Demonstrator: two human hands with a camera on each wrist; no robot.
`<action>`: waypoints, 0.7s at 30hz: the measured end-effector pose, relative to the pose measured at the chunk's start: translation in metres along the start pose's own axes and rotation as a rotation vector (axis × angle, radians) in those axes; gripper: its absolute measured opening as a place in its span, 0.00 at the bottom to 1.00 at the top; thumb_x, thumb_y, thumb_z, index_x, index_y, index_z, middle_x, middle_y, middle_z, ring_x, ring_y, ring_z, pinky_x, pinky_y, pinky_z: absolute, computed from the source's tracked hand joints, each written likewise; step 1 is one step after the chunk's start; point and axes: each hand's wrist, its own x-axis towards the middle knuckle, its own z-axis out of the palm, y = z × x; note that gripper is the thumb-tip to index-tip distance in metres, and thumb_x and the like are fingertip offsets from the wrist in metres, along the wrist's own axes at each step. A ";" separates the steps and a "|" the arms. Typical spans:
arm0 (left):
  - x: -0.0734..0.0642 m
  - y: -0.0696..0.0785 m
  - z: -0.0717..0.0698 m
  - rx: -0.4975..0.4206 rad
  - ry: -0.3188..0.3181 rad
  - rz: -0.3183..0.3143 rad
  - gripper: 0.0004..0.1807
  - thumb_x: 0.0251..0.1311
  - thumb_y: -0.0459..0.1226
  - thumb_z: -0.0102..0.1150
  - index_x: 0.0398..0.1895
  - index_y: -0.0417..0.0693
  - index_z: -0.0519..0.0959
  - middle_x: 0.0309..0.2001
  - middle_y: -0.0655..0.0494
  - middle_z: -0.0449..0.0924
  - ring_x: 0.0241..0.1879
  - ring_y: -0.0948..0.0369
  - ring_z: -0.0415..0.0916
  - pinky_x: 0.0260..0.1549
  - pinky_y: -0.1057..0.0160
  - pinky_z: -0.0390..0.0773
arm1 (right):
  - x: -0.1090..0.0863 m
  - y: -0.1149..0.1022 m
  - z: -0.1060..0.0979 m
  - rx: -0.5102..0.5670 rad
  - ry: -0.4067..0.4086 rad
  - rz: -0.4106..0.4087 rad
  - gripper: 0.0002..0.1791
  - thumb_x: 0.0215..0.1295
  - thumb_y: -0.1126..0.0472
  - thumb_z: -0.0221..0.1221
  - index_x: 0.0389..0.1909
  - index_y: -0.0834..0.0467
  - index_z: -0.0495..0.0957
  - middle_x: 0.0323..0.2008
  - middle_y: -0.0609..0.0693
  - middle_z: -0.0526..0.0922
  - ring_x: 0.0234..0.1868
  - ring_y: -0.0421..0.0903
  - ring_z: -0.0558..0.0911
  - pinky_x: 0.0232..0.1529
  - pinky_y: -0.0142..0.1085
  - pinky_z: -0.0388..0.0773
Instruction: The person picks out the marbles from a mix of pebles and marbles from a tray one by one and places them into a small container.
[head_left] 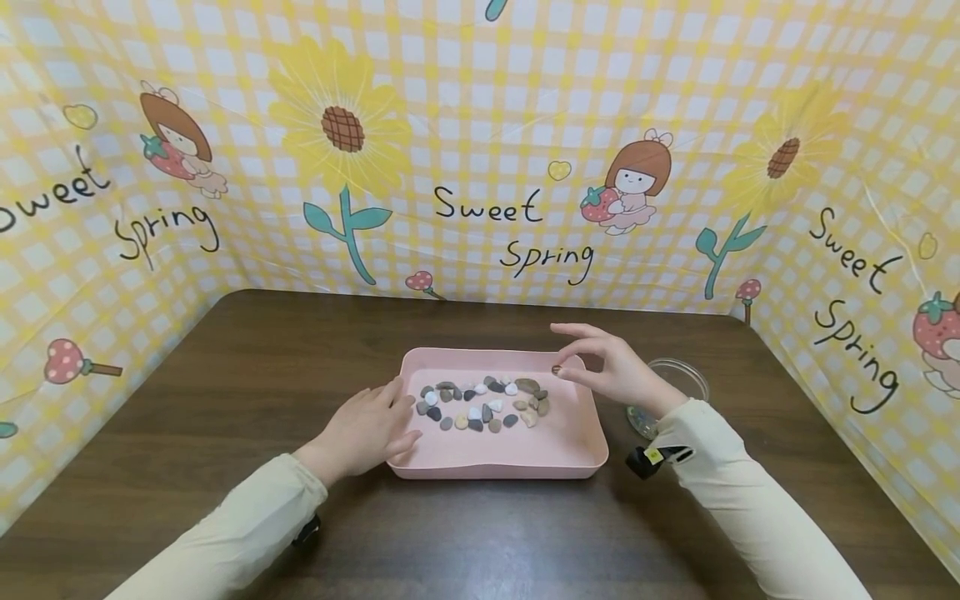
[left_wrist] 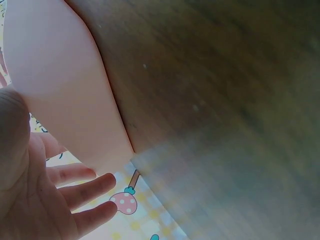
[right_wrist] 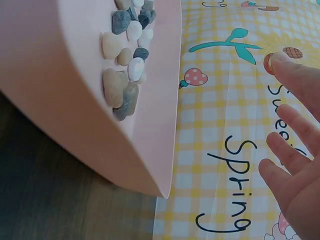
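Note:
A shallow pink tray [head_left: 495,472] holds several small pebbles [head_left: 473,414] in grey, white, tan and brown, laid out in a rough loop. At its left rim, my left hand [head_left: 369,429] touches the tray with fingers spread; the left wrist view has that hand [left_wrist: 47,195] against the tray's outer wall [left_wrist: 65,85]. Above the tray's right side, my right hand [head_left: 611,372] pinches a small brown pebble [head_left: 556,369] between thumb and index finger, its other fingers extended. In the right wrist view, this brown pebble [right_wrist: 269,63] is mostly covered by the fingertips.
A round clear glass container [head_left: 686,371] stands right of the tray, partly hidden behind the right wrist, with small coloured pieces [head_left: 640,422] low inside. Brown wooden tabletop [head_left: 300,350] surrounds the tray. A yellow checked cloth [head_left: 465,108] encloses the back and sides.

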 end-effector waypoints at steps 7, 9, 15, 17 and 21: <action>0.000 0.000 0.000 0.011 0.006 0.002 0.29 0.62 0.52 0.49 0.56 0.38 0.73 0.63 0.33 0.65 0.60 0.43 0.69 0.59 0.44 0.68 | -0.009 0.005 0.000 0.004 0.024 0.032 0.06 0.57 0.61 0.64 0.36 0.50 0.83 0.64 0.55 0.70 0.66 0.55 0.68 0.63 0.55 0.65; -0.001 0.000 0.000 0.014 0.004 0.004 0.29 0.62 0.52 0.49 0.56 0.38 0.73 0.63 0.33 0.65 0.60 0.42 0.69 0.59 0.44 0.68 | -0.012 0.006 -0.001 0.013 0.036 0.044 0.06 0.57 0.61 0.64 0.35 0.50 0.83 0.64 0.54 0.70 0.66 0.54 0.67 0.64 0.55 0.63; 0.000 0.001 -0.001 0.009 -0.007 0.002 0.30 0.62 0.52 0.49 0.56 0.38 0.73 0.63 0.33 0.65 0.60 0.42 0.68 0.59 0.44 0.68 | -0.022 0.009 -0.005 0.024 0.063 0.070 0.07 0.57 0.61 0.63 0.37 0.51 0.83 0.65 0.53 0.69 0.66 0.53 0.67 0.64 0.54 0.63; 0.000 0.001 -0.002 0.007 -0.007 0.001 0.30 0.62 0.52 0.49 0.56 0.38 0.73 0.63 0.33 0.65 0.60 0.42 0.68 0.59 0.44 0.68 | -0.025 0.011 -0.006 0.021 0.074 0.073 0.07 0.57 0.60 0.63 0.37 0.51 0.83 0.64 0.54 0.70 0.66 0.54 0.67 0.63 0.54 0.63; -0.001 0.001 -0.001 0.007 -0.001 0.003 0.29 0.62 0.52 0.49 0.56 0.38 0.73 0.63 0.33 0.65 0.60 0.42 0.69 0.59 0.44 0.68 | -0.031 0.014 -0.008 -0.001 0.102 0.075 0.06 0.57 0.61 0.63 0.37 0.50 0.82 0.64 0.53 0.70 0.66 0.53 0.68 0.62 0.50 0.65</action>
